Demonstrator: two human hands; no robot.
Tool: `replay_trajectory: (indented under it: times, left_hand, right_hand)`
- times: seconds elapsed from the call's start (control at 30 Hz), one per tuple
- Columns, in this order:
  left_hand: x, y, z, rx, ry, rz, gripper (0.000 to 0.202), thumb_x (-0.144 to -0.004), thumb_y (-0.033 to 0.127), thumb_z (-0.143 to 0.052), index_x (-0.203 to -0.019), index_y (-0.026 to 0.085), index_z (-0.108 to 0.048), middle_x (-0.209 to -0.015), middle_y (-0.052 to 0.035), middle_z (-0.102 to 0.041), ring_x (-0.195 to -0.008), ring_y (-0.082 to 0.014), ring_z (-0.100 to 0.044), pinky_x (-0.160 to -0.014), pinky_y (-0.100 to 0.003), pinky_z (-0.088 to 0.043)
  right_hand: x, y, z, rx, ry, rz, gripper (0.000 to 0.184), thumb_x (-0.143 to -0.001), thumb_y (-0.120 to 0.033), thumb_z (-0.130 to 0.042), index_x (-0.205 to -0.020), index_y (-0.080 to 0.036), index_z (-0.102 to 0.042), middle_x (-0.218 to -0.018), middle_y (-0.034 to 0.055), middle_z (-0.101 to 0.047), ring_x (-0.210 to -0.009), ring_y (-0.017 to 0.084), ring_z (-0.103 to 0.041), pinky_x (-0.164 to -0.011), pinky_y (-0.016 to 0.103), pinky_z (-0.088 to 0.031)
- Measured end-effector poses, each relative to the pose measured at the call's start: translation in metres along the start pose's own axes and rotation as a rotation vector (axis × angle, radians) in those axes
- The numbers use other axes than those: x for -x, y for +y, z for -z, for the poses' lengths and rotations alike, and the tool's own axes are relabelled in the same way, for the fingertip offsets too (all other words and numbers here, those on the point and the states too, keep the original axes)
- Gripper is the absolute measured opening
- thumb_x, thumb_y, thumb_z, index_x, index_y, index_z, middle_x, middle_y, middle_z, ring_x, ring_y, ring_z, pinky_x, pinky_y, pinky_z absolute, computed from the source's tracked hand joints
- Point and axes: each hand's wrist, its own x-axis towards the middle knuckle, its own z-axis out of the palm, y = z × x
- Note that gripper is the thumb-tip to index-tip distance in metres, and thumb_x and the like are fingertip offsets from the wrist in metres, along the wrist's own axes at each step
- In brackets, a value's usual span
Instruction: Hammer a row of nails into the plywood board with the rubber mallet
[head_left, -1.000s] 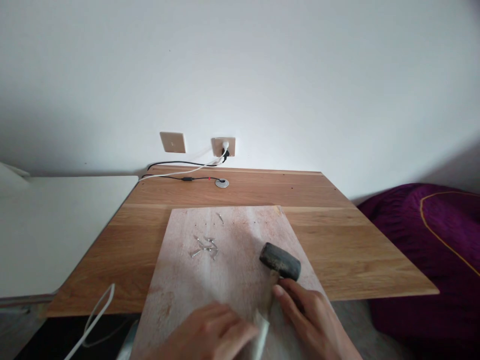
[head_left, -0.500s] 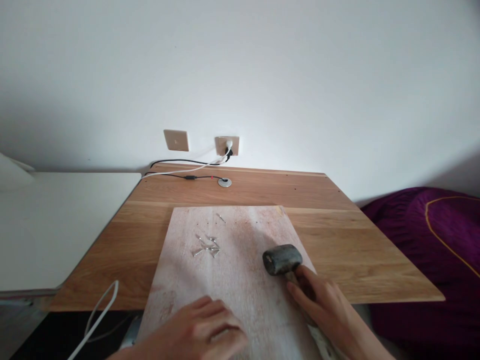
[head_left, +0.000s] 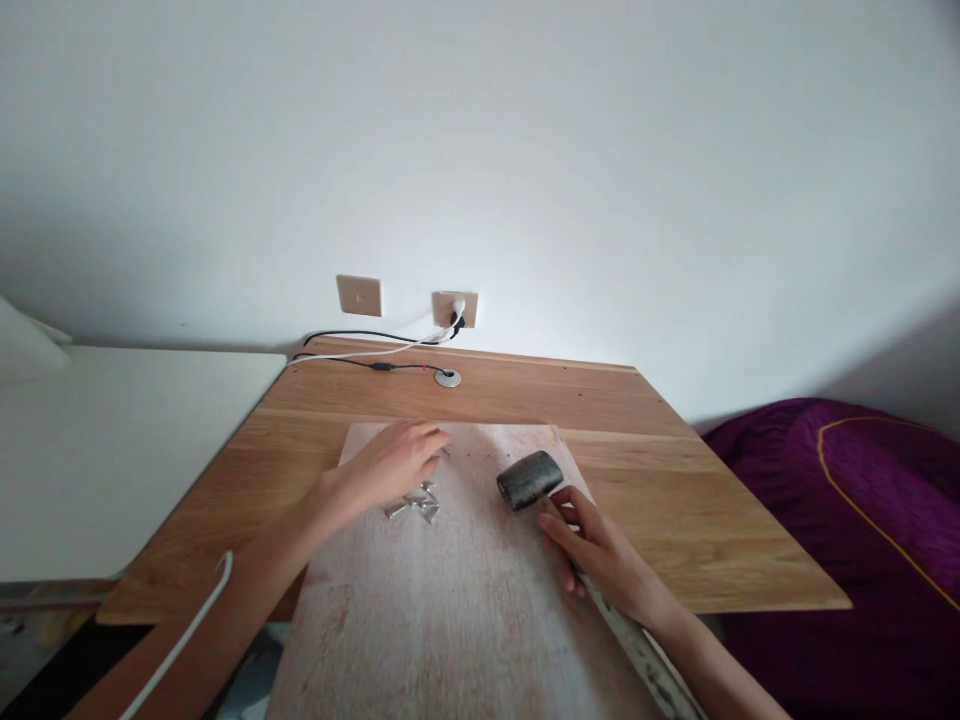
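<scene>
A pale, scuffed plywood board (head_left: 450,620) lies on the wooden table (head_left: 660,480). Near its far end sits a small heap of steel nails (head_left: 414,506). My left hand (head_left: 391,464) hovers just above and behind the heap, with its fingers stretched out and nothing visible in them. My right hand (head_left: 592,546) is wrapped around the stained wooden handle of a dark rubber mallet (head_left: 529,480), whose head is raised slightly over the board. A stray nail by my left fingertips is partly hidden.
A white desk (head_left: 127,450) adjoins the table's left side, and a purple beanbag (head_left: 847,530) lies to the right. On the wall are a switch plate (head_left: 358,295) and a socket (head_left: 454,309). Cables run from the socket to a grommet (head_left: 448,378). A white cable (head_left: 187,635) hangs at lower left.
My left hand has moved forward from the board's near edge to the nails. My right hand has carried the mallet forward and left.
</scene>
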Motion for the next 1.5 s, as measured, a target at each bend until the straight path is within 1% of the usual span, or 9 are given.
replay_trajectory:
  times: [0.2, 0.4, 0.53, 0.7, 0.93, 1.07, 1.23, 1.4, 1.5]
  left_hand:
    - [-0.030, -0.028, -0.002, 0.178, -0.105, -0.036, 0.029, -0.078, 0.005, -0.060, -0.099, 0.019, -0.074, -0.099, -0.0042, -0.070, -0.090, -0.0199, -0.068, -0.078, -0.027, -0.047]
    - [-0.025, -0.034, -0.012, 0.257, -0.022, 0.047, 0.014, -0.078, 0.013, -0.062, -0.087, 0.018, -0.072, -0.095, -0.0044, -0.063, -0.083, -0.0184, -0.064, -0.076, -0.028, -0.046]
    - [-0.019, -0.039, -0.019, 0.329, 0.038, 0.034, 0.013, -0.078, 0.012, -0.062, -0.088, 0.017, -0.070, -0.098, -0.0040, -0.063, -0.087, -0.0180, -0.064, -0.081, -0.028, -0.047]
    - [-0.018, -0.042, -0.023, 0.359, 0.077, -0.001, 0.008, -0.084, 0.011, -0.063, -0.087, 0.017, -0.068, -0.099, -0.0033, -0.066, -0.087, -0.0161, -0.064, -0.080, -0.026, -0.046]
    - [-0.050, -0.016, -0.021, 0.304, 0.036, -0.129, 0.011, -0.089, 0.010, -0.062, -0.089, 0.019, -0.068, -0.087, -0.0011, -0.073, -0.081, -0.0155, -0.067, -0.074, -0.024, -0.042]
    - [-0.088, 0.009, -0.028, 0.314, -0.027, -0.253, 0.012, -0.086, 0.006, -0.064, -0.085, 0.017, -0.069, -0.087, -0.0029, -0.074, -0.078, -0.0156, -0.066, -0.072, -0.024, -0.042]
    - [-0.126, 0.029, -0.045, 0.411, -0.093, -0.258, 0.017, -0.082, 0.002, -0.064, -0.086, 0.016, -0.073, -0.083, -0.0030, -0.075, -0.075, -0.0154, -0.068, -0.067, -0.022, -0.042]
    - [-0.135, 0.029, -0.054, 0.441, -0.134, -0.245, 0.020, -0.081, 0.002, -0.063, -0.089, 0.015, -0.076, -0.085, -0.0044, -0.077, -0.078, -0.0164, -0.069, -0.069, -0.023, -0.043]
    - [-0.134, 0.021, -0.055, 0.453, -0.120, -0.208, 0.020, -0.079, 0.001, -0.064, -0.090, 0.014, -0.076, -0.083, -0.0034, -0.076, -0.075, -0.0151, -0.068, -0.068, -0.022, -0.043]
  right_hand:
    - [-0.028, -0.007, -0.013, 0.026, -0.002, 0.074, 0.043, -0.093, -0.066, -0.057, -0.098, -0.025, -0.044, -0.073, -0.0068, -0.063, -0.037, 0.007, -0.051, -0.034, 0.018, -0.035]
    - [-0.050, -0.033, -0.018, 0.209, 0.046, 0.130, 0.034, -0.098, -0.053, -0.051, -0.112, -0.022, -0.054, -0.068, -0.0060, -0.058, -0.039, 0.011, -0.053, -0.037, 0.022, -0.037]
    - [-0.052, -0.048, -0.008, 0.457, 0.138, 0.204, 0.031, -0.097, -0.049, -0.048, -0.099, -0.021, -0.062, -0.060, -0.0026, -0.059, -0.044, 0.016, -0.059, -0.049, 0.029, -0.044]
    - [-0.040, -0.038, 0.014, 0.475, 0.226, 0.081, 0.038, -0.092, -0.055, -0.046, -0.099, -0.022, -0.063, -0.058, -0.0033, -0.060, -0.043, 0.017, -0.060, -0.049, 0.029, -0.044]
    - [-0.030, -0.005, 0.043, 0.530, 0.299, -0.007, 0.038, -0.087, -0.058, -0.042, -0.094, -0.024, -0.059, -0.049, -0.0053, -0.056, -0.040, 0.018, -0.058, -0.048, 0.029, -0.044]
    - [-0.030, 0.004, 0.041, 0.520, 0.334, 0.004, 0.038, -0.090, -0.058, -0.040, -0.097, -0.025, -0.059, -0.046, -0.0059, -0.054, -0.041, 0.021, -0.059, -0.050, 0.030, -0.045]
    - [-0.031, 0.008, 0.036, 0.521, 0.325, 0.011, 0.038, -0.094, -0.055, -0.037, -0.104, -0.025, -0.058, -0.052, -0.0038, -0.060, -0.044, 0.023, -0.062, -0.055, 0.031, -0.045]
    - [-0.029, 0.009, 0.035, 0.571, 0.365, 0.087, 0.030, -0.097, -0.050, -0.036, -0.098, -0.026, -0.056, -0.061, 0.0020, -0.066, -0.061, 0.026, -0.071, -0.062, 0.031, -0.045]
    - [-0.028, 0.009, 0.034, 0.575, 0.355, 0.081, 0.031, -0.098, -0.048, -0.035, -0.103, -0.025, -0.056, -0.056, -0.0004, -0.062, -0.055, 0.026, -0.068, -0.060, 0.031, -0.044]
